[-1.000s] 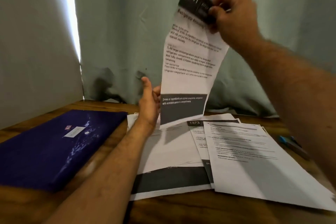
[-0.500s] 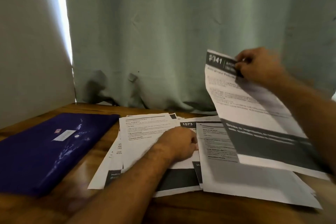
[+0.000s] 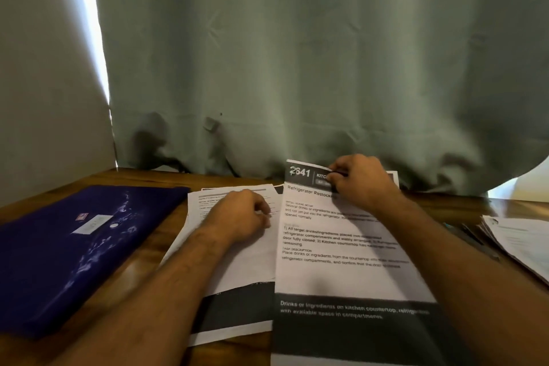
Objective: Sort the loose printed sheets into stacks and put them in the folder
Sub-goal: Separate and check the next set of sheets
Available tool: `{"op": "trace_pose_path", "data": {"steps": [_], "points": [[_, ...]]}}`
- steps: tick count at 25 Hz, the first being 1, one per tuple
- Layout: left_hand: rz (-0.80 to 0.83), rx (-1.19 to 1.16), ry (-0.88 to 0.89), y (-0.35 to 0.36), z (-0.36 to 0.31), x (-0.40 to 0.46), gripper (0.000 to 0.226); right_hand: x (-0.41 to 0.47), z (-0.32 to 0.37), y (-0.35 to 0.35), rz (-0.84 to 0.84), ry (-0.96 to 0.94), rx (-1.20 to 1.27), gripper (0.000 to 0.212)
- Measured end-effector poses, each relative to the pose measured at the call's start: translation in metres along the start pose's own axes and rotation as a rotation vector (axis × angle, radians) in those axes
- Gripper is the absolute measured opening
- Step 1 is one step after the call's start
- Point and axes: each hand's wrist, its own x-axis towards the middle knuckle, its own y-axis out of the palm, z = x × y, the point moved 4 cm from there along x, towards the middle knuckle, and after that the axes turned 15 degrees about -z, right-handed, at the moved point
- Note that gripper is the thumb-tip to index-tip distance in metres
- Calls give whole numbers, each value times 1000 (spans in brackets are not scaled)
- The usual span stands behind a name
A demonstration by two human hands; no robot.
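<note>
A person's right hand (image 3: 361, 184) pinches the top edge of a printed sheet (image 3: 341, 264) headed "2641" and "Refrigerator Restocking", its fingers curled over the dark header band as the page lies flat on the wooden surface (image 3: 142, 273). The left hand (image 3: 240, 218) rests knuckles-up on a neighbouring pile of sheets (image 3: 237, 264) just to the left, fingers curled onto the top page; whether they actually grip it cannot be told. The held sheet overlaps the right edge of that pile, and a dark footer band shows at the near end of both. A closed dark-blue folder (image 3: 74, 255) with a small white label lies apart at the left of the surface. Another stack of papers (image 3: 523, 244) sits at the far right edge, with a pen (image 3: 472, 239) beside it. A grey-green curtain (image 3: 297, 53) hangs behind.
</note>
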Motion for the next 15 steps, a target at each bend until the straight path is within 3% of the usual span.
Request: {"op": "trace_pose_path", "data": {"steps": [5, 11, 15], "points": [[45, 154, -237, -12, 49, 13, 70, -9, 49, 38, 49, -35, 50, 23], [-64, 172, -415, -9, 73, 23, 97, -36, 61, 77, 131, -47, 50, 4], [-139, 130, -474, -12, 79, 27, 95, -43, 64, 83, 115, -28, 84, 13]]}}
